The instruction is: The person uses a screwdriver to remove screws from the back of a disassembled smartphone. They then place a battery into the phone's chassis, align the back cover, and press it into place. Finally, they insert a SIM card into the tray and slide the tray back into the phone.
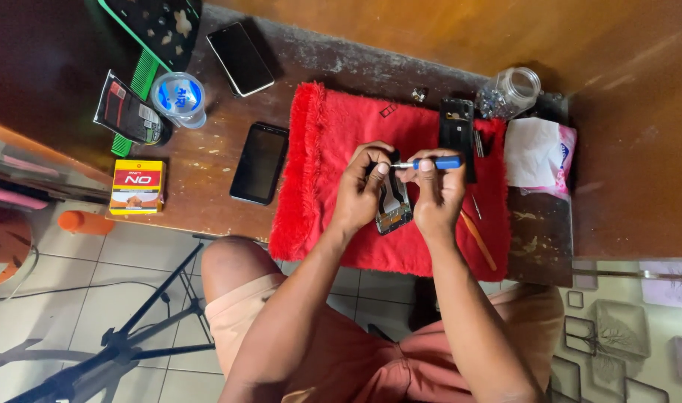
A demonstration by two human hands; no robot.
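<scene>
Left hand (363, 186) gripped the upper edge of an opened phone body with exposed circuit board (393, 209), steadying it over a fuzzy red cloth mat (326, 164) on a worn brown wooden table (207, 172); right hand (438, 190) pinched a blue-handled metal screwdriver (430, 163) lying level, its tip meeting the left fingertips just above the phone body; right palm curled around the phone's right side. A black phone back cover (457, 130) lay on the mat's far edge, beyond the hands; a thin orange plastic stick (479, 240) rested at the mat's right border. Left of the mat sat a black smartphone, screen dark (259, 163); farther off, a second dark smartphone with pale rim (240, 58); a clear glass jar (509, 91) lay tipped near the right corner, beside a white tissue packet (539, 153).
</scene>
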